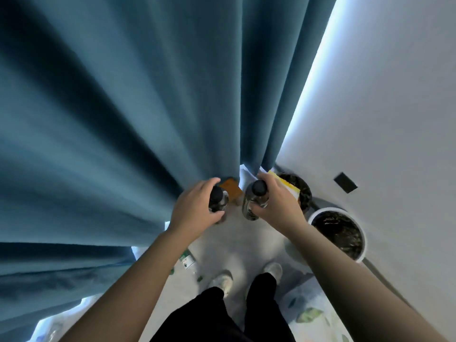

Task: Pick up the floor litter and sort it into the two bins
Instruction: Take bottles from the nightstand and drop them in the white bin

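Bottles fill both hands in the head view, the only view given. The left hand [195,208] grasps a clear bottle with a dark cap [218,202] around its upper part. The right hand [274,203] grasps a second clear bottle [254,202] in the same way. Both bottles hang upright above the floor [237,245], near each other but apart.

At the right, against the white wall [394,95], stand the two bins. The white bin [364,243] is nearer to the person and the dark bin [307,193] is behind it, with a yellow and white piece [286,186] across its rim. More litter lies on the floor: a bottle with green label [188,261] beside the left shoe [223,280], and an orange piece [232,187] and white paper [246,175] under the blue curtain [111,119].

Several things could go wrong, in my judgement. The bins stand just beside each other and both seem to have dark liners, so a bottle may fall into the wrong one. A light bottle may also bounce from a rim. A step to the left may land on the bottle with green label and make the person slip.
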{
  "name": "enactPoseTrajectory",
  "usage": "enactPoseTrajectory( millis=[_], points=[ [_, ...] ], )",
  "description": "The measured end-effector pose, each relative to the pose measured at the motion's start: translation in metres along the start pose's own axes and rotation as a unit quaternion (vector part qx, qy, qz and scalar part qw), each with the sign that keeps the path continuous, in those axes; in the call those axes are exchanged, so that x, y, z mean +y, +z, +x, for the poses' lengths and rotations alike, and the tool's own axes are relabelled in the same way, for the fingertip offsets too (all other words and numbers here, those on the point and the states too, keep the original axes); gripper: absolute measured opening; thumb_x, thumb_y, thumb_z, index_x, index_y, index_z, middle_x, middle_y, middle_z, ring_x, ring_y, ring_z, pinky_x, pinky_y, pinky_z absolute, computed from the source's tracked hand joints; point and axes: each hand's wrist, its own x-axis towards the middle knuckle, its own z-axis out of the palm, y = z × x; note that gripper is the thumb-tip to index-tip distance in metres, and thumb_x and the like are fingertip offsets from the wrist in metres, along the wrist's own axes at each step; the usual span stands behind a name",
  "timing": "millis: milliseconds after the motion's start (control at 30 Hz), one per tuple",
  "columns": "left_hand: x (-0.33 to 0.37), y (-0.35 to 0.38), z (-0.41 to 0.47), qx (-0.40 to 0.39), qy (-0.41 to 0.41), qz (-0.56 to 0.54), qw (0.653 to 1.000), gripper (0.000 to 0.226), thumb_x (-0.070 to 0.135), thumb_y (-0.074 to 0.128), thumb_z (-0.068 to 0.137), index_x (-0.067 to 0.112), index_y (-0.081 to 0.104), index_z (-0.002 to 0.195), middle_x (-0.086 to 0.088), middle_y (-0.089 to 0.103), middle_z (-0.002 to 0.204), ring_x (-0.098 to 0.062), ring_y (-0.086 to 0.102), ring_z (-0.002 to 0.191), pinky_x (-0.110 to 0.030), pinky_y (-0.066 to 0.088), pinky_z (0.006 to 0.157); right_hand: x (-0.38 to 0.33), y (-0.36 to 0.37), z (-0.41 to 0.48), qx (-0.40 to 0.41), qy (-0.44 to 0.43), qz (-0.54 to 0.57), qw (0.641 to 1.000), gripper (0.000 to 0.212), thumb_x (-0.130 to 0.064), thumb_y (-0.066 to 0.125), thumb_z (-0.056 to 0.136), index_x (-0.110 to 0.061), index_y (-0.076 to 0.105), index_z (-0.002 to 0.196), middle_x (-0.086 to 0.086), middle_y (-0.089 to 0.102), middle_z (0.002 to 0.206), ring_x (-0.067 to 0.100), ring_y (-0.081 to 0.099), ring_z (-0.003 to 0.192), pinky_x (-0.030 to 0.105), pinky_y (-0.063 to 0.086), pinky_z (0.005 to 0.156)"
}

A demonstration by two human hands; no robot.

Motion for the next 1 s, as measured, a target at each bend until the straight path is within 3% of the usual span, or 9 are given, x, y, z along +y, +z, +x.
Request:
enactPoseTrajectory(
  millis=[167,300,400,500,600,700,867,1000],
  points=[
    [0.067,0.071,0.048,-0.058,0.014,-0.009,0.998,0.075,0.031,0.076,0.07,0.03,0.041,0.136,0.006,0.052,0.126,-0.018,0.049,0.117,-0.031,0.042,0.091,0.101,-0.03,0.016,-0.028,0.057,-0.003,0.998,0.062,-0.029,0.072,0.073,-0.022,0.045,0.128,0.002,0.052,0.123,0.025,0.052,0.109,0.036,0.048,0.078],
    [0.106,0.14,0.095,-0.118,0.029,-0.029,0.992,0.075,0.03,0.078,0.071,0.032,0.04,0.136,0.008,0.05,0.125,-0.015,0.047,0.118,-0.031,0.044,0.092,0.185,-0.036,0.023,-0.022,0.128,0.003,0.992,0.062,-0.029,0.071,0.075,-0.021,0.045,0.13,0.001,0.052,0.118,0.021,0.054,0.105,0.03,0.045,0.075],
    [0.127,0.201,0.131,-0.151,0.058,-0.017,0.987,0.075,0.032,0.077,0.071,0.036,0.038,0.135,0.008,0.05,0.126,-0.016,0.047,0.118,-0.039,0.047,0.092,0.252,-0.029,0.023,-0.017,0.192,0.012,0.981,0.063,-0.03,0.071,0.076,-0.021,0.043,0.131,0.002,0.05,0.117,0.022,0.057,0.098,0.03,0.047,0.073],
    [0.148,0.27,0.157,-0.174,0.085,0.011,0.981,0.074,0.033,0.076,0.073,0.031,0.038,0.137,0.006,0.046,0.131,-0.016,0.043,0.123,-0.033,0.045,0.094,0.324,-0.011,0.016,-0.008,0.255,0.005,0.967,0.059,-0.029,0.071,0.077,-0.02,0.043,0.128,0.004,0.047,0.115,0.025,0.057,0.092,0.029,0.041,0.067],
    [0.167,0.349,0.174,-0.199,0.122,0.026,0.972,0.071,0.034,0.074,0.075,0.029,0.039,0.136,0.005,0.045,0.131,-0.017,0.042,0.122,-0.033,0.046,0.088,0.395,0.016,0.007,0.011,0.307,-0.014,0.951,0.06,-0.026,0.071,0.078,-0.019,0.043,0.131,0.009,0.046,0.12,0.029,0.058,0.094,0.033,0.047,0.069],
    [0.182,0.425,0.184,-0.224,0.177,0.03,0.958,0.063,0.03,0.072,0.077,0.025,0.042,0.132,0.002,0.047,0.126,-0.019,0.045,0.116,-0.033,0.044,0.084,0.455,0.043,-0.004,0.026,0.357,-0.017,0.934,0.064,-0.024,0.072,0.077,-0.019,0.042,0.134,0.01,0.044,0.125,0.031,0.059,0.096,0.038,0.05,0.075],
    [0.198,0.528,0.202,-0.263,0.282,0.081,0.919,0.065,0.028,0.072,0.079,0.018,0.04,0.135,-0.002,0.049,0.129,-0.023,0.05,0.114,-0.036,0.046,0.091,0.532,0.078,-0.018,0.042,0.415,-0.006,0.909,0.061,-0.02,0.072,0.078,-0.017,0.042,0.132,0.008,0.042,0.13,0.027,0.065,0.086,0.037,0.048,0.074],
    [0.205,0.59,0.218,-0.277,0.35,0.132,0.885,0.061,0.027,0.069,0.082,0.014,0.04,0.134,-0.004,0.05,0.127,-0.024,0.052,0.114,-0.036,0.043,0.091,0.578,0.102,-0.015,0.03,0.438,-0.022,0.898,0.063,-0.02,0.072,0.08,-0.016,0.041,0.135,0.009,0.042,0.136,0.03,0.06,0.102,0.038,0.046,0.079]
  ],
)
